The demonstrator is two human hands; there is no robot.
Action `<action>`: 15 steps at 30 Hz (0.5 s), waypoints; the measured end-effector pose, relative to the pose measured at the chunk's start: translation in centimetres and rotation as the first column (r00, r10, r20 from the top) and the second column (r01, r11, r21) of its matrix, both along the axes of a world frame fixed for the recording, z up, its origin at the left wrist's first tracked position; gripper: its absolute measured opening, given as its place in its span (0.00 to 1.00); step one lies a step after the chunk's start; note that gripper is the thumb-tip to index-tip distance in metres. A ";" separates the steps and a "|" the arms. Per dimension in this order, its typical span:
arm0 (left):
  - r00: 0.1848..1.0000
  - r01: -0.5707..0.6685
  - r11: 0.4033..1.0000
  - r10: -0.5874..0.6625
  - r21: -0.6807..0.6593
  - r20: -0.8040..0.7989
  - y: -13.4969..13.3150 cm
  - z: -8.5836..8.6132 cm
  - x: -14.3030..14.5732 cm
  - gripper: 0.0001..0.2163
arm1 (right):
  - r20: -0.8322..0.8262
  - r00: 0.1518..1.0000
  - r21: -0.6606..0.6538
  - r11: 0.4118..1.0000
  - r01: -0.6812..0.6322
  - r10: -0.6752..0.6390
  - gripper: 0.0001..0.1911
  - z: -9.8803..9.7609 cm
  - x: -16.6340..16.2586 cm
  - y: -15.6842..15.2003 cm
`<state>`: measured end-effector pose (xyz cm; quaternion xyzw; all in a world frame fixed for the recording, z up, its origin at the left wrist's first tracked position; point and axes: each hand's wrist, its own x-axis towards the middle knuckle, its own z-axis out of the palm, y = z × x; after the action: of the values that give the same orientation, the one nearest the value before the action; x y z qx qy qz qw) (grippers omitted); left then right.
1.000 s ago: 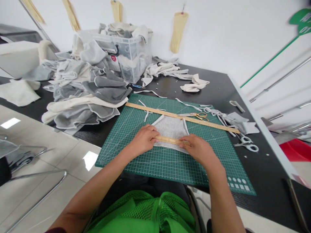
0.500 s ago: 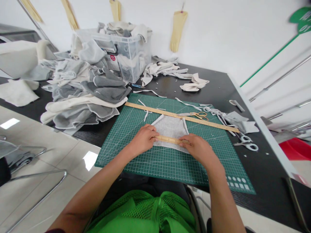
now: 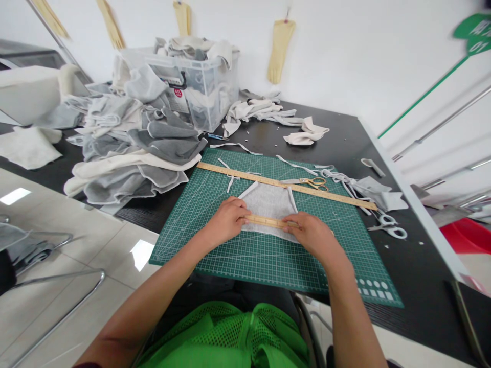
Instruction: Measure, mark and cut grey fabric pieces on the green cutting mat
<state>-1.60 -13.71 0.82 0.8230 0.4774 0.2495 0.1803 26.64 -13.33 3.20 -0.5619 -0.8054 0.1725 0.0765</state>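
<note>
A short wooden ruler lies across a light grey piece of fabric on the green cutting mat. My left hand pinches the ruler's left end, its fingers closed. At the other end, my right hand grips the ruler with thumb and fingers together. The fabric narrows away from me, and its slanted side edges look folded or rolled. Above it a long wooden ruler runs slantwise over the mat. Gold-handled scissors rest against that long ruler.
White-handled scissors lie right of the mat among fabric strips. A heap of grey and white fabric covers the left side. Behind it stands a clear plastic box full of cloth. More scraps lie at the back.
</note>
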 end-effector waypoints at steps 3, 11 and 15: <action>0.999 -0.006 1.000 0.007 0.003 -0.039 -0.4 0.3 0.3 0.09 | -0.001 1.000 -0.016 1.000 0.022 -0.022 0.11 0.0 -0.1 0.1; 0.991 -0.070 0.979 0.090 0.192 -0.095 -4.1 0.4 4.4 0.18 | 0.027 0.998 -0.040 0.997 0.059 -0.058 0.10 0.3 -0.6 -0.2; 0.983 0.035 0.974 0.007 0.225 -0.183 -6.5 -0.2 6.8 0.28 | 0.005 0.998 -0.044 0.997 0.062 -0.062 0.10 0.0 -0.4 -0.1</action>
<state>5.21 -20.23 0.64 0.8609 0.4545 0.2246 0.0423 26.28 -13.40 3.22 -0.5884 -0.7838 0.1867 0.0678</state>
